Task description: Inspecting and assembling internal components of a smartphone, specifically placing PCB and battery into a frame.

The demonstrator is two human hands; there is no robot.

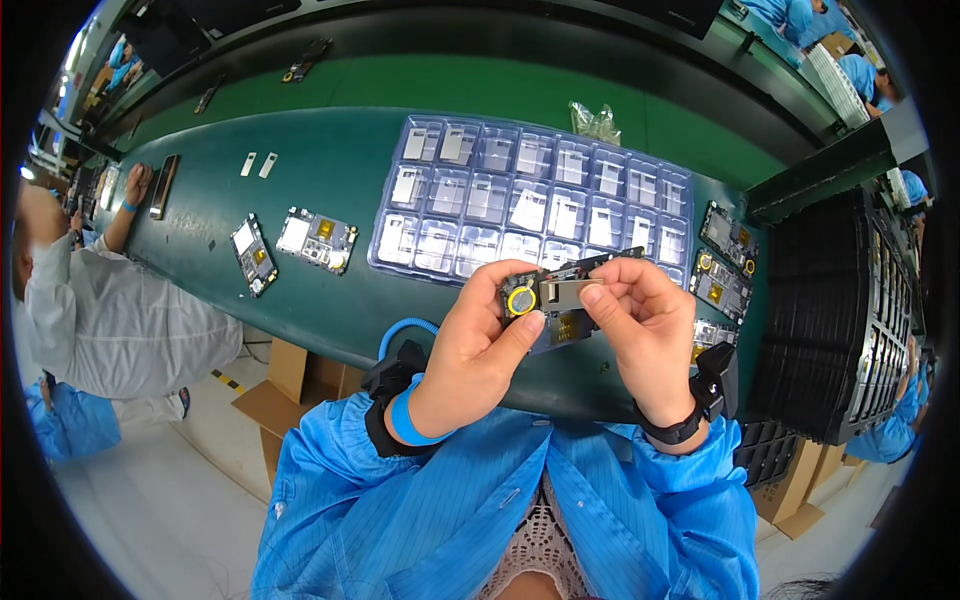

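Between my hands, above the near edge of the green bench, is a dark circuit board (566, 329) with a round yellow-ringed part at its left end. My left hand (487, 327) is closed on the board's left end, thumb on its face. With a pinch of thumb and fingers, my right hand (645, 318) holds a flat silver metal shield plate (568, 294) with a cut-out, lying against the board. Whether the plate is seated cannot be seen. Just beyond, a clear compartment tray (448, 178) holds several similar plates.
Two circuit boards (318, 240) lie left of the tray, with two small silver plates (269, 165) farther off. Several boards (724, 285) lie at the right, beside stacked black trays (820, 320). A plastic bag (595, 122) sits behind the tray. A co-worker's hand (138, 183) is far left.
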